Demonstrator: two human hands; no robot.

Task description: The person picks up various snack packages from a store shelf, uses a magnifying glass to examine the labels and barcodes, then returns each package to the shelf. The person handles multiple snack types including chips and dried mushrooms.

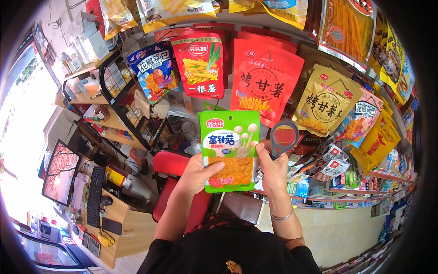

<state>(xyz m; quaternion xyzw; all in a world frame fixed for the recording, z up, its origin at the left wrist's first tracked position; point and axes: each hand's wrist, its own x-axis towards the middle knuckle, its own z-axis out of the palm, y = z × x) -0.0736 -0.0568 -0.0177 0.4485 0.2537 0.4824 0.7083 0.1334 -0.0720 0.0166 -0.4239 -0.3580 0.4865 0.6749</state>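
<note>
A green snack packet with pictured enoki mushrooms (230, 150) is held upright before me. My left hand (200, 173) grips its lower left edge, thumb on the front. At its right edge, my right hand (272, 167) pinches the packet and also holds a grey-rimmed round lens like a magnifying glass (284, 137), its ring standing above the fingers. A metal bangle (282, 215) circles my right wrist. Behind the packet hang a red snack bag (265, 75), a smaller red packet (202, 65), a blue packet (154, 73) and a gold bag (325, 99).
On the left stand a black-framed shelf (118, 102) and a wooden desk (135, 226) with a monitor (61, 173), a keyboard (95, 195) and bananas (106, 237). A red chair (171, 162) is behind my left forearm. Stocked shelves (356, 191) line the right.
</note>
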